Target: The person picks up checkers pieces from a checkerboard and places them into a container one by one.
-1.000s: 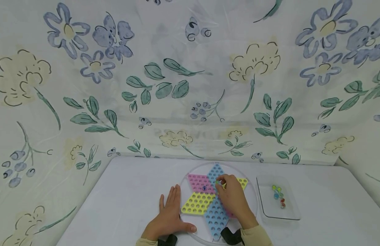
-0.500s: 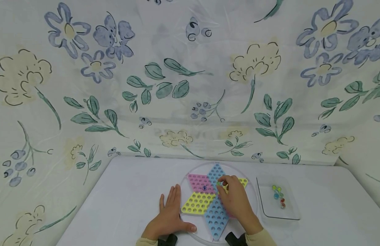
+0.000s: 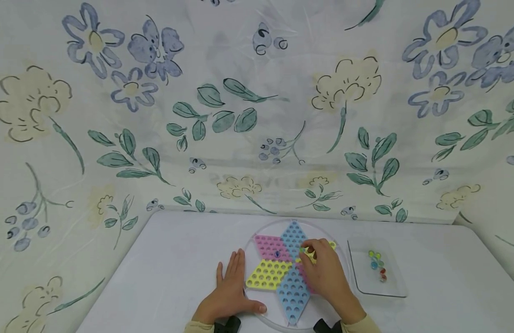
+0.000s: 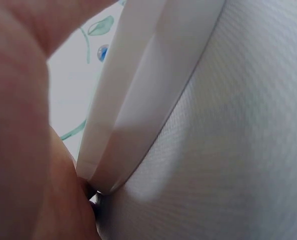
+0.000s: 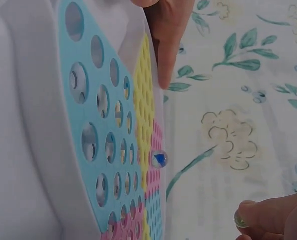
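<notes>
A star-shaped peg board (image 3: 281, 274) in pink, blue and yellow lies in a round clear tray (image 3: 257, 240) on the white table. One blue marble (image 3: 276, 254) sits in a hole on the pink point, also visible as the blue marble (image 5: 159, 159) in the right wrist view. My right hand (image 3: 307, 252) hovers over the board's right side and pinches a green marble (image 3: 302, 250), seen at the fingertips as the green marble (image 5: 240, 218). My left hand (image 3: 229, 290) lies flat on the table, its thumb against the tray's rim (image 4: 138, 95).
A clear rectangular dish (image 3: 375, 292) with several coloured marbles (image 3: 376, 264) stands right of the board. Flowered cloth (image 3: 257, 115) hangs behind and at both sides of the table. Bare white tabletop (image 3: 169, 259) stretches to the left.
My right hand has drifted a little to the right and nearer, still pinching the green marble. The left hand has stayed put.
</notes>
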The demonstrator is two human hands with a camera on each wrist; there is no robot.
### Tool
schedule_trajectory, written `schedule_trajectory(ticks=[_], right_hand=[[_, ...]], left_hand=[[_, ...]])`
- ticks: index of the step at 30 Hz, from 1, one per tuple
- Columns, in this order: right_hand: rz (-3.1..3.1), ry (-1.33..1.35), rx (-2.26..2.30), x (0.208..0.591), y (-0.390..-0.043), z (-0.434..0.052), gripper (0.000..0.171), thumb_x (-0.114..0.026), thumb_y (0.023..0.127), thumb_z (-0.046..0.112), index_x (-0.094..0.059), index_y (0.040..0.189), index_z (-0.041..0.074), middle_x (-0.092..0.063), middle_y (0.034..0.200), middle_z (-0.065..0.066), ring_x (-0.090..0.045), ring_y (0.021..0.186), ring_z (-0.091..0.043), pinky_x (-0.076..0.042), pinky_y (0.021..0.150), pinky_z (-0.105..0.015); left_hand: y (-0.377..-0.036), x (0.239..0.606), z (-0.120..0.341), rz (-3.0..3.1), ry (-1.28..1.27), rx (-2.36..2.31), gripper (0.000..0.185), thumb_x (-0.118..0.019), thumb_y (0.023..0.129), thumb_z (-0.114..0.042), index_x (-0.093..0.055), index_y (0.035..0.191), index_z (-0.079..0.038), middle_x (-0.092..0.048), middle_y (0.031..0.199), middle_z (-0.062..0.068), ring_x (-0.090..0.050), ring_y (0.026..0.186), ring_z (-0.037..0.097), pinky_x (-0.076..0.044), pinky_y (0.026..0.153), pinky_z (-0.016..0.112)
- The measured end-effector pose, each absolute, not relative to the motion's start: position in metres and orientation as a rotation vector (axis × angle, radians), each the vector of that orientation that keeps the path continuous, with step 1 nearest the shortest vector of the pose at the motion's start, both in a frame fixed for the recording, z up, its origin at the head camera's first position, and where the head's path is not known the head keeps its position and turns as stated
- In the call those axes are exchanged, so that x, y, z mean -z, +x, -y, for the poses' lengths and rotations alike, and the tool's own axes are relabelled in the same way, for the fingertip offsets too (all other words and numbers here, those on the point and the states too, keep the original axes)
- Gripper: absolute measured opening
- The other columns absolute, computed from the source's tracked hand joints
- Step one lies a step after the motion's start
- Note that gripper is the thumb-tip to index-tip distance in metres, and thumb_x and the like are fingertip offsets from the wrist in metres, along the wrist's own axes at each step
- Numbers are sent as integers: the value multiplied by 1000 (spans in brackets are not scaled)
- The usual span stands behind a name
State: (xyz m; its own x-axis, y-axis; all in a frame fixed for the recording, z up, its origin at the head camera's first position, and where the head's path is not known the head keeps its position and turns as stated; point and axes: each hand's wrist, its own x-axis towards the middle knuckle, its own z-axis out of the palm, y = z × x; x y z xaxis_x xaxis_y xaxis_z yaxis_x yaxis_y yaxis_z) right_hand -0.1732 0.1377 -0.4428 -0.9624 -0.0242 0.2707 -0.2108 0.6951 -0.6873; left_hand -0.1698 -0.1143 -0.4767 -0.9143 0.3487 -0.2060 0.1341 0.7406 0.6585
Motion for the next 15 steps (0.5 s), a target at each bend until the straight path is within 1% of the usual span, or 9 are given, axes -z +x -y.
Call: schedule_trajectory(ticks=[7,15], right_hand=[[2660,185,-1116,441,-168,-144,16,-73,92,9,-69,107,5,-58,94,-2,-51,80,-11,-49,70,-31],[2731,93,-1119,436,-162,-152,18,-72,93,13,-69,110,7,-59,97,-1,-51,84,-13,-47,72,-31]], left_hand=[[-172,477,115,-2625,377,-954,146,-86,65,-64,0,157,10,1,165,27,6,152,42,14,112,66],[-171,477,115,-2630,365,-949,147,-87,63,-65,0,157,9,0,165,27,6,152,42,15,112,66]])
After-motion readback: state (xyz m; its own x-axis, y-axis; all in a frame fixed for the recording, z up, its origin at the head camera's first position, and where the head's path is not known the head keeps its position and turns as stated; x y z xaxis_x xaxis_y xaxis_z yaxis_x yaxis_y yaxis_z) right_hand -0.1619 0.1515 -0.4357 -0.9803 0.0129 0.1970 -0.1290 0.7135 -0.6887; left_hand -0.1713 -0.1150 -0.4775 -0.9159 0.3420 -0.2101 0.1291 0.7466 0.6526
